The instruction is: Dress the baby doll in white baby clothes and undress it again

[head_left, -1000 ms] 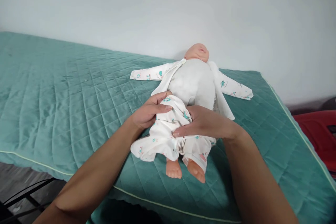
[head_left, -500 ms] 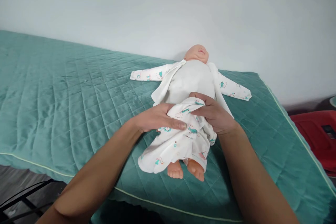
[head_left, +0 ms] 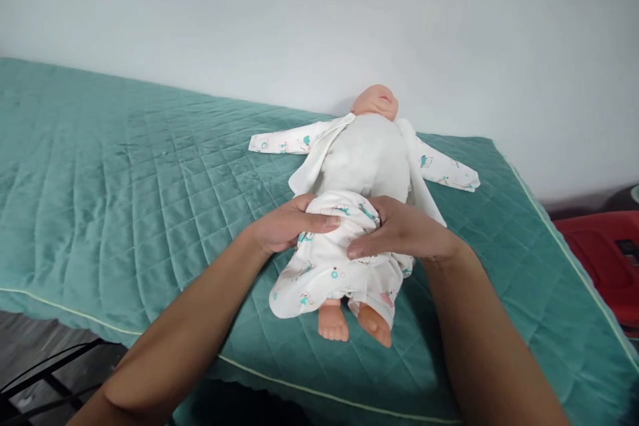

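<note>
currently jacket is around doll but unfastened, pants look only partway up, pinched in closed fingers of left hand and right hand.

Two hands, one doll (two feet showing), two garments.
</note>
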Motion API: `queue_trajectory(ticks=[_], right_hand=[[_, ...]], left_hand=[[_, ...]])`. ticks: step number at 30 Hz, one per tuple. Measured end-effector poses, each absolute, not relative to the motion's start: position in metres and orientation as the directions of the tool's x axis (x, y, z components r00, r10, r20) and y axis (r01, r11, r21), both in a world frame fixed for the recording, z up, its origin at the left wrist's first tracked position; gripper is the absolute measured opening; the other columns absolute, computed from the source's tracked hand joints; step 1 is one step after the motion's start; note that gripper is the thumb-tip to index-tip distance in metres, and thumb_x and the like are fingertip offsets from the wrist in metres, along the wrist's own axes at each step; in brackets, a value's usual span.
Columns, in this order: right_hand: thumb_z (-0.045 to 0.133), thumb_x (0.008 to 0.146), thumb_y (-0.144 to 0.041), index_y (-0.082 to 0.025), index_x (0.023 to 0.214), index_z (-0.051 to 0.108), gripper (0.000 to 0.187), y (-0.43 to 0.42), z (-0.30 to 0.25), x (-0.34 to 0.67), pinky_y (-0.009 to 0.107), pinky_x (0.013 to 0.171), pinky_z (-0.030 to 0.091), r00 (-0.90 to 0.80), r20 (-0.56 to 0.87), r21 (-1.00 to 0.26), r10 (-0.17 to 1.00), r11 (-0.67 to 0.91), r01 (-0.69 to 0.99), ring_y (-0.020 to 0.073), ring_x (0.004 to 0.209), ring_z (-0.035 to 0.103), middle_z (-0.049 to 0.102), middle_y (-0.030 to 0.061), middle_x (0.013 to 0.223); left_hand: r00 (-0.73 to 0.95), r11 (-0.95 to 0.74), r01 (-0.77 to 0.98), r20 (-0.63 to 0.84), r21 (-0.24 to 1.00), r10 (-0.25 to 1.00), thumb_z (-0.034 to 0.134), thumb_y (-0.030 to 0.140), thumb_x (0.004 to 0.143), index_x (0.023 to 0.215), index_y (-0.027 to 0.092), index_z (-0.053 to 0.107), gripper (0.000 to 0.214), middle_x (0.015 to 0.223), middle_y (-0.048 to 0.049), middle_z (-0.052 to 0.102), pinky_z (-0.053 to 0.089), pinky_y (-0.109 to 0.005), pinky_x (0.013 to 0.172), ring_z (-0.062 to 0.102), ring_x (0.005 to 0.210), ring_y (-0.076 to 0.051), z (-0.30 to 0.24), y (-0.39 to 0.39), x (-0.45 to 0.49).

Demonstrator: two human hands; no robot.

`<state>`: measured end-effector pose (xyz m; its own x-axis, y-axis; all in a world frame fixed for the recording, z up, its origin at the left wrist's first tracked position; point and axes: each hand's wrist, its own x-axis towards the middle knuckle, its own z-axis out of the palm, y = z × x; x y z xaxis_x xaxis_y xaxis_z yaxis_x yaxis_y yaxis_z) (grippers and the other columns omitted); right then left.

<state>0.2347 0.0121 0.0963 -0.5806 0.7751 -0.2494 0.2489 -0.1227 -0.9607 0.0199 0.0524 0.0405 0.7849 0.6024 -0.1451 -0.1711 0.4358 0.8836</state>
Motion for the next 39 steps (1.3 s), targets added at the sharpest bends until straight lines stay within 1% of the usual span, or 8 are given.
queue_trajectory(ticks=[3, 6, 12, 16, 21, 28, 33, 39], right_hand=[[0.087, 0.07, -0.031, -0.019, 0.093, 0.076, 0.028, 0.013, 0.093, 0.239, 0.025, 0.066, 0.051, -0.594, -0.279, -0.954, 0.755, -0.149, 0.26, 0.0158, 0.075, 0.065, 0.072, -0.0013, 0.082], [0.084, 0.074, -0.031, -0.019, 0.103, 0.075, 0.033, 0.013, 0.083, 0.242, 0.028, 0.074, 0.054, -0.573, -0.202, -0.979, 0.794, -0.178, 0.099, 0.0177, 0.082, 0.068, 0.075, 0.0006, 0.088], [0.084, 0.074, -0.031, -0.02, 0.107, 0.072, 0.036, 0.007, 0.081, 0.24, 0.028, 0.077, 0.053, -0.54, -0.108, -0.993, 0.835, -0.115, 0.021, 0.0168, 0.088, 0.067, 0.073, 0.0012, 0.096], [0.082, 0.074, -0.035, -0.019, 0.095, 0.068, 0.03, 0.004, 0.089, 0.236, 0.028, 0.074, 0.049, -0.584, -0.063, -0.989, 0.809, 0.027, 0.143, 0.0158, 0.083, 0.062, 0.069, -0.0002, 0.09], [0.079, 0.073, -0.04, -0.018, 0.084, 0.067, 0.028, 0.007, 0.087, 0.232, 0.027, 0.069, 0.043, -0.658, -0.017, -0.912, 0.753, 0.257, 0.318, 0.0155, 0.079, 0.057, 0.065, -0.0013, 0.083], [0.072, 0.071, -0.029, -0.018, 0.075, 0.069, 0.012, 0.002, 0.091, 0.232, 0.025, 0.064, 0.041, -0.706, -0.152, -0.839, 0.692, 0.288, 0.462, 0.0162, 0.076, 0.059, 0.067, -0.0012, 0.078], [0.072, 0.071, -0.03, -0.017, 0.079, 0.074, 0.015, -0.001, 0.091, 0.232, 0.026, 0.065, 0.044, -0.743, -0.249, -0.819, 0.621, 0.274, 0.504, 0.0179, 0.077, 0.062, 0.071, 0.0008, 0.08], [0.076, 0.073, -0.043, -0.017, 0.073, 0.069, 0.027, 0.002, 0.086, 0.233, 0.024, 0.057, 0.037, -0.753, -0.278, -0.793, 0.596, 0.3, 0.53, 0.0132, 0.068, 0.052, 0.062, -0.0017, 0.072]], left_hand=[[0.804, 0.409, -0.143, -0.135, 0.901, 0.58, 0.09, 0.042, 0.064, 0.103, 0.01, 0.074, 0.053, 0.088, -0.0096, 0.075, 0.053, -0.027, 0.066, 0.066, 0.072, -0.018, 0.046, 0.051, 0.02], [0.785, 0.332, -0.109, -0.124, 0.937, 0.607, 0.087, 0.037, 0.07, 0.115, 0.013, 0.071, 0.054, 0.105, -0.0112, 0.075, 0.055, -0.031, 0.078, 0.069, 0.088, -0.021, 0.052, 0.045, 0.02], [0.678, 0.256, 0.055, -0.224, 0.965, 0.7, 0.084, 0.04, 0.074, 0.11, 0.016, 0.074, 0.045, 0.108, -0.0084, 0.075, 0.054, -0.033, 0.083, 0.068, 0.095, -0.023, 0.071, 0.012, 0.018], [0.585, 0.351, 0.078, -0.328, 0.933, 0.742, 0.084, 0.043, 0.073, 0.105, 0.015, 0.075, 0.043, 0.101, -0.009, 0.075, 0.051, -0.029, 0.072, 0.067, 0.085, -0.021, 0.08, -0.027, 0.019], [0.363, 0.501, -0.074, -0.444, 0.862, 0.819, 0.076, 0.048, 0.078, 0.096, 0.012, 0.074, 0.04, 0.086, -0.0075, 0.07, 0.035, -0.022, 0.052, 0.054, 0.063, -0.012, 0.085, -0.084, 0.028], [0.275, 0.582, -0.245, -0.52, 0.775, 0.808, 0.079, 0.045, 0.075, 0.092, 0.014, 0.072, 0.036, 0.076, -0.0028, 0.061, 0.033, -0.021, 0.051, 0.049, 0.061, -0.01, 0.094, -0.14, 0.041], [0.155, 0.533, -0.365, -0.514, 0.763, 0.843, 0.076, 0.051, 0.077, 0.089, 0.014, 0.067, 0.039, 0.07, -0.0006, 0.056, 0.03, -0.02, 0.045, 0.044, 0.057, -0.009, 0.073, -0.171, 0.06], [-0.06, 0.362, -0.248, -0.387, 0.898, 0.92, 0.076, 0.049, 0.076, 0.081, 0.015, 0.063, 0.037, 0.062, 0.0019, 0.055, 0.039, -0.02, 0.044, 0.046, 0.052, -0.009, 0.033, -0.163, 0.037]])
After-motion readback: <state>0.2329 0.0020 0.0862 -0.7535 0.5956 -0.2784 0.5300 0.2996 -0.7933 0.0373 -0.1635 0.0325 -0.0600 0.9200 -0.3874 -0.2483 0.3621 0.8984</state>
